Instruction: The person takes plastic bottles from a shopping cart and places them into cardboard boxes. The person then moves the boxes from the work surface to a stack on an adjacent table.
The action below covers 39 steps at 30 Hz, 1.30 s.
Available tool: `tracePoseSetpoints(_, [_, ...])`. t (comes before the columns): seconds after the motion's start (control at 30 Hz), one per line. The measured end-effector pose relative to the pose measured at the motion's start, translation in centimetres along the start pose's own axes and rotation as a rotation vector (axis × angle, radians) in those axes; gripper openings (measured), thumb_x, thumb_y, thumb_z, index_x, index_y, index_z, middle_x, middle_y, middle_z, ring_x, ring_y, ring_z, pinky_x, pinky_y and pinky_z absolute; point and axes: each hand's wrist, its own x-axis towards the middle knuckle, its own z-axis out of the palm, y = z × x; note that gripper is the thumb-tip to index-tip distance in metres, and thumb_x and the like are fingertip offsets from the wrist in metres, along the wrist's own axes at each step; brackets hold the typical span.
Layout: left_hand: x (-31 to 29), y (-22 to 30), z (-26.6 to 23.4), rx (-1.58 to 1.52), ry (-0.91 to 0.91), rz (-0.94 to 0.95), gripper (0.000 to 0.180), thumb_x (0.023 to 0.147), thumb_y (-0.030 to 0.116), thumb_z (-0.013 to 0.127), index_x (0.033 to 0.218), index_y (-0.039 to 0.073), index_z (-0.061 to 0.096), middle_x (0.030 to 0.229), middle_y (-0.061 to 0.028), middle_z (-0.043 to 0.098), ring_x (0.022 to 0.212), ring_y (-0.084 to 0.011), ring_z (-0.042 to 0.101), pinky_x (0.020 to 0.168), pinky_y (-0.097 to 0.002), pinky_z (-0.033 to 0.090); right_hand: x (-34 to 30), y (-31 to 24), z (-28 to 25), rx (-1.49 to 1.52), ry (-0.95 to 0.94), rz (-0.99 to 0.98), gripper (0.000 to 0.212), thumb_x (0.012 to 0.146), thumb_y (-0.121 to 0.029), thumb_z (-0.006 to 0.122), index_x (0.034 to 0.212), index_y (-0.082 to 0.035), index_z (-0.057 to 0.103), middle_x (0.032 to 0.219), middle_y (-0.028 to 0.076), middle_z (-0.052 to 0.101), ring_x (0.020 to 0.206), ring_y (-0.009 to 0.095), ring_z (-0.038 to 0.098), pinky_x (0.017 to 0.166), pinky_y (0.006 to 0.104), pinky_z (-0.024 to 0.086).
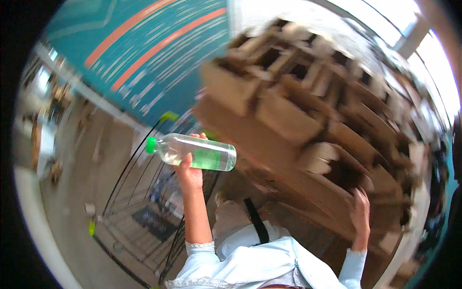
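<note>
My left hand (190, 169) is wrapped round a clear plastic bottle (216, 153) with a green cap and a green label. The bottle lies nearly level in the grip, its cap pointing left. Over on the right, my right hand (360, 212) is at the edge of an open cardboard box (337, 166) in the near row. Its fingers are smeared by motion, so whether they grip the cardboard I cannot make out.
Several open cardboard boxes (288, 113) stand in rows on a brown surface ahead and to the right. Below the bottle at left is a black wire cart (130, 192) with items inside. A teal printed wall panel (139, 53) rises behind.
</note>
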Motion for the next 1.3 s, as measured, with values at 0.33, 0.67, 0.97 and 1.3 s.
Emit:
tracePoseSetpoints(0.33, [-5.0, -9.2, 28.8, 0.686, -1.175, -0.057, 0.067, 0.067, 0.026, 0.086, 0.12, 0.005, 0.051, 0.102, -0.0128, 0.066, 0.093, -0.0261, 0.067, 0.084, -0.0393, 0.053, -1.2, 2.3, 0.1, -0.01, -0.012, -0.207, 0.042, 0.058, 0.007, 0.07, 0.097, -0.007, 0.059, 0.078, 0.011, 0.063, 0.086, 0.029, 0.063, 0.109, 0.049, 0.039])
tracePoseSetpoints(0.67, [-6.9, -17.7, 29.7, 1.576, -1.931, -0.057, 0.049, 0.08, 0.014, 0.071, 0.126, 0.003, 0.058, 0.122, -0.022, 0.061, 0.11, -0.036, 0.059, 0.096, -0.0401, 0.048, -1.5, 2.9, 2.3, 0.106, 0.193, -0.188, 0.017, 0.074, 0.0, 0.066, 0.09, -0.004, 0.061, 0.084, 0.013, 0.065, 0.091, 0.03, 0.064, 0.1, 0.0431, 0.046])
tracePoseSetpoints(0.97, [-5.2, -11.2, 20.8, 1.13, -1.041, 0.088, 0.072, 0.08, 0.033, 0.077, 0.14, 0.007, 0.046, 0.139, -0.0172, 0.052, 0.129, -0.0327, 0.049, 0.108, -0.0416, 0.039, -2.5, 3.8, 3.1, 0.526, 0.605, 0.178, 0.062, 0.081, -0.024, 0.077, 0.134, -0.009, 0.048, 0.133, 0.015, 0.052, 0.123, 0.035, 0.05, 0.103, 0.0421, 0.044])
tracePoseSetpoints(1.3, [-1.8, -16.6, 20.0, 1.211, -1.109, 0.054, 0.067, 0.077, 0.02, 0.08, 0.134, 0.009, 0.046, 0.141, -0.0147, 0.047, 0.125, -0.0308, 0.051, 0.105, -0.0397, 0.043, 3.0, 2.1, 7.0, 0.421, 0.412, 0.279, 0.066, 0.071, -0.008, 0.08, 0.13, -0.008, 0.05, 0.127, 0.017, 0.057, 0.11, 0.03, 0.056, 0.09, 0.0414, 0.048])
